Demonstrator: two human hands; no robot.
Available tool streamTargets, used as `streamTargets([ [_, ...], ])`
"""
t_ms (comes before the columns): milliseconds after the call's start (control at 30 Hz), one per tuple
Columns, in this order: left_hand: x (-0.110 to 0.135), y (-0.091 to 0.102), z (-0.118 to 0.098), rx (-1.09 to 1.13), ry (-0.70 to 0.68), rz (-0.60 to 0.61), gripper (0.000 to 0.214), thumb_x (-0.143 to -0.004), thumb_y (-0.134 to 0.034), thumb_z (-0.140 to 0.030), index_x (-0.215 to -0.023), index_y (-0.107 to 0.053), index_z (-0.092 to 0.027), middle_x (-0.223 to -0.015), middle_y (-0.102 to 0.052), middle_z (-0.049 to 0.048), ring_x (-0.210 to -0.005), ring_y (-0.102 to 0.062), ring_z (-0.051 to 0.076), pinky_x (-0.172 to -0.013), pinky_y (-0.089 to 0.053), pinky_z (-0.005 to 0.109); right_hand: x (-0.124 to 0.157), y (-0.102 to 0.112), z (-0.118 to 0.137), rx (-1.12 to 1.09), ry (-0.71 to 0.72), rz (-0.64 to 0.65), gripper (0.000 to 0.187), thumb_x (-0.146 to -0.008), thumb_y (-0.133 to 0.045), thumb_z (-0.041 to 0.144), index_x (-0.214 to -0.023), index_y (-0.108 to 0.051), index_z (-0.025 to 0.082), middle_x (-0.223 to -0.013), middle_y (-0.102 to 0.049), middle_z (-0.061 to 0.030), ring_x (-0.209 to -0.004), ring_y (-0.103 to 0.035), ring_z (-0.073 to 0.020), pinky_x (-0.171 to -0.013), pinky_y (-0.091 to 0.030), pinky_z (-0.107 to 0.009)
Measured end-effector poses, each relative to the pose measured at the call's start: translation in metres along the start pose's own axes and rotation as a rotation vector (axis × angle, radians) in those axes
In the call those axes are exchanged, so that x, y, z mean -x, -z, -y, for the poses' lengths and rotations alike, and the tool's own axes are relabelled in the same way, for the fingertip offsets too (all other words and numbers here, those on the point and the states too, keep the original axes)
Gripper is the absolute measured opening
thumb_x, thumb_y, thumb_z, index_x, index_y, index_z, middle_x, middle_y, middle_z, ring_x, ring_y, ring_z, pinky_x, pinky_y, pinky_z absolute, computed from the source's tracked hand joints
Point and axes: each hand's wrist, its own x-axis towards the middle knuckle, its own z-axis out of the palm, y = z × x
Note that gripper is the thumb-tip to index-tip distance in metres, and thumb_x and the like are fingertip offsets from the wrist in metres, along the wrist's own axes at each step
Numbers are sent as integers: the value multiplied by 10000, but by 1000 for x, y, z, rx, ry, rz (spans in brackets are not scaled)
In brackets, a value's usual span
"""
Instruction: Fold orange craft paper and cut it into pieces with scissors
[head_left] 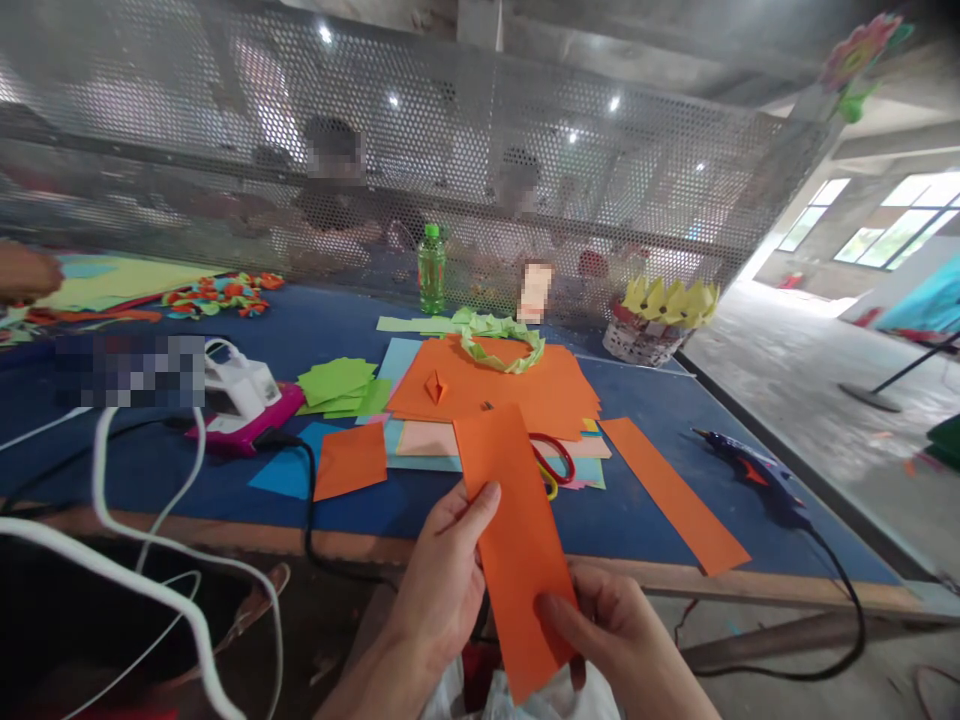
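Between my hands is a long strip of orange paper (517, 540), tilted over the table's front edge. My left hand (454, 550) pinches its left edge, thumb on top. Lower down, my right hand (600, 620) grips the right edge near the bottom end. Behind the strip, scissors with a red and yellow handle (559, 460) are partly hidden. A second orange strip (675, 495) lies to the right, and an orange square (351, 461) to the left. Farther back, a green folded-paper ring (502, 355) and a small folded orange piece (436, 387) rest on stacked orange sheets (517, 390).
A glue gun (754, 475) with a black cord lies at the right. White cables and a pink power strip (244, 420) occupy the left, beside green paper squares (337, 385). A green bottle (431, 270) and a yellow-topped basket (660, 320) stand before the perforated screen (465, 130). Another person's hand (26, 273) shows far left.
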Motion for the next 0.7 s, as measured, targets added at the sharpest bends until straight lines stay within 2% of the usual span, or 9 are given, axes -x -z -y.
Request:
streamTargets([
  [267, -2, 2, 3, -16, -8, 14, 256, -815, -795, -308, -992, -705, -147, -1009, -782, 92, -965, -734, 265, -761, -551, 285, 1, 2, 1, 1, -20, 5, 529, -820, -659, 677, -803, -637, 149, -606, -568, 16, -468, -476, -80, -437, -439, -188],
  [367, -2, 4, 3, -32, -9, 14, 253, -822, -783, -297, -1014, -710, -149, -1014, -782, 86, -935, -737, 251, -755, -551, 280, 1, 3, 1, 24, -12, 1, 512, -829, -655, 663, -750, -601, 160, -591, -549, 24, -466, -472, -81, -434, -433, -189],
  [600, -4, 5, -4, -126, -49, 20, 219, -804, -806, -286, -935, -708, -140, -918, -789, 69, -709, -727, 195, -626, -531, 246, 3, 0, 8, 91, -4, 0, 520, -835, -622, 678, -737, -581, 169, -590, -545, 22, -458, -452, -79, -432, -415, -192],
  [700, -5, 7, -6, -153, -86, 6, 217, -802, -810, -284, -931, -710, -142, -903, -789, 66, -752, -731, 208, -666, -545, 254, 3, -2, 2, 128, -22, 12, 532, -841, -595, 695, -767, -589, 169, -590, -541, 21, -456, -464, -85, -430, -405, -194],
])
